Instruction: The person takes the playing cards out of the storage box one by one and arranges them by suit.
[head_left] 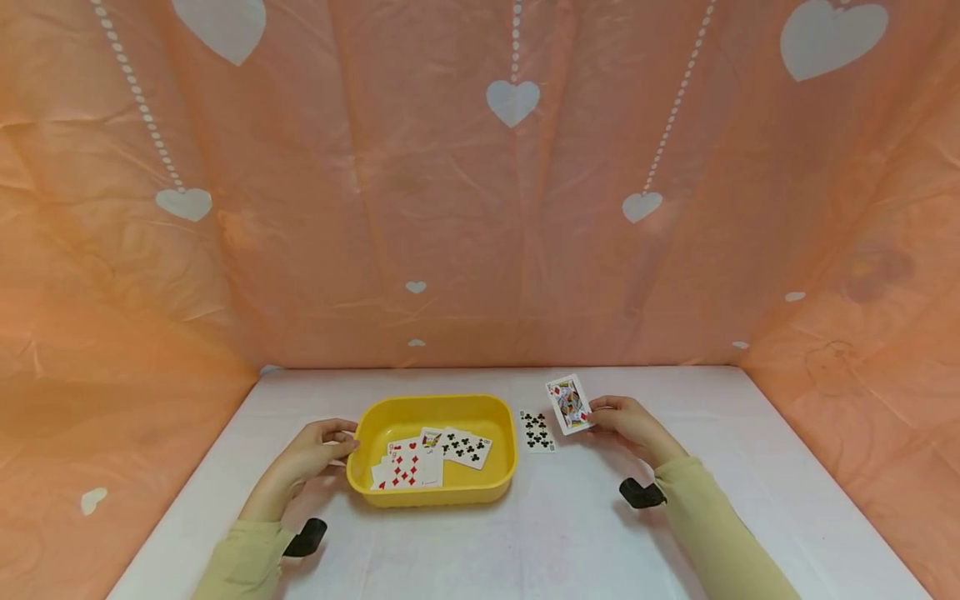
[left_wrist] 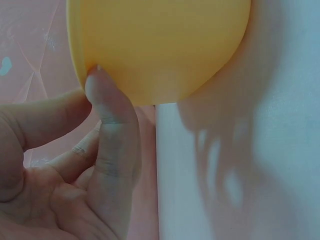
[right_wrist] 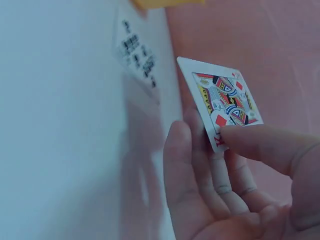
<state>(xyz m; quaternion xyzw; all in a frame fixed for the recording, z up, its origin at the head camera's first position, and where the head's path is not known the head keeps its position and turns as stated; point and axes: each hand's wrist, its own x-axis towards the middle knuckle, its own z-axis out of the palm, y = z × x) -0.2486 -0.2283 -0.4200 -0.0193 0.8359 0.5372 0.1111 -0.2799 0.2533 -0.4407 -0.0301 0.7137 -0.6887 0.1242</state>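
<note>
In the head view a yellow plastic basin (head_left: 435, 497) stands on the white table, with several loose playing cards (head_left: 408, 468) lying face up on its floor. My left hand (head_left: 321, 454) pinches the basin's left rim; the left wrist view shows the thumb (left_wrist: 112, 125) against the yellow outer wall. My right hand (head_left: 630, 425) holds a king of diamonds playing card (head_left: 570, 404) by its edge, raised above the table to the right of the basin. In the right wrist view the thumb lies on the face of the king card (right_wrist: 225, 97), fingers behind it.
A clubs card (head_left: 537, 433) lies face up on the table, close beside the basin's right wall. An orange curtain (head_left: 480, 250) with pale hearts rises behind the table and along both sides. A black wrist-worn device (head_left: 642, 493) sits at each wrist.
</note>
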